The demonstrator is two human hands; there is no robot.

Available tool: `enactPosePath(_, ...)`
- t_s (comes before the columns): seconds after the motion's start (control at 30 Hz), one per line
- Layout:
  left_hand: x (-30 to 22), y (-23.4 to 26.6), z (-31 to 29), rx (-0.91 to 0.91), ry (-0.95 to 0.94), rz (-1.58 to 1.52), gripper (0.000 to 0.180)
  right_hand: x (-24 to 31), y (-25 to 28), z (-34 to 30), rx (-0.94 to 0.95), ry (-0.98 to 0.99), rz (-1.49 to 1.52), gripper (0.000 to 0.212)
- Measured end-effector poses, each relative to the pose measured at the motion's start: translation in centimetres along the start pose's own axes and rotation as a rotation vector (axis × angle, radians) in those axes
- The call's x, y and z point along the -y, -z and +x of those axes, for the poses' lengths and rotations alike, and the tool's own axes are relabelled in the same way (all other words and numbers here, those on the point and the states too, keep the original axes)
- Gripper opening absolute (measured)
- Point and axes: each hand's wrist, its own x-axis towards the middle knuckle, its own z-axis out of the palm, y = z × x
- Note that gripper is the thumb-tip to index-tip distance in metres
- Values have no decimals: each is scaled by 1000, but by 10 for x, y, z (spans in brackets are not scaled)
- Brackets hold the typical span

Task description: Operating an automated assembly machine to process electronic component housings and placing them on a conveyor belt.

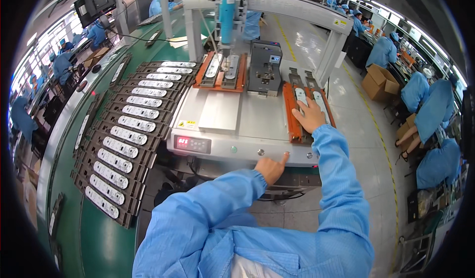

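My left hand [270, 169] is at the front edge of a bench-top machine [222, 133]. Its index finger stretches to a round button [286, 154] on the front panel, the other fingers curl in, and it holds nothing. My right hand [310, 116] lies with spread fingers over the orange fixture [293, 115] on the machine's right side. Its fingertips rest at a long white circuit board [301, 95]; a second white board [320, 101] sits beside it, partly covered by the hand. Another orange fixture [202, 82] with two similar boards stands at the back left, under a blue cylindrical tool [227, 18].
Dark trays holding several white boards [130, 135] cover the green conveyor [106, 243] at left. A grey control box [265, 70] stands between the fixtures. A lit red display [183, 142] is on the front panel. People in blue work along both sides; a cardboard box [380, 81] is at right.
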Motion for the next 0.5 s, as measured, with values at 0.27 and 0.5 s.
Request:
enactPosePath(0.27,7,34,18,174,-58,48,66,-3,-11,31,-11,-139,-100,64)
enactPosePath(0.5,124,174,-119,31,243,-93,70,8,-11,34,80,-167,-167,62)
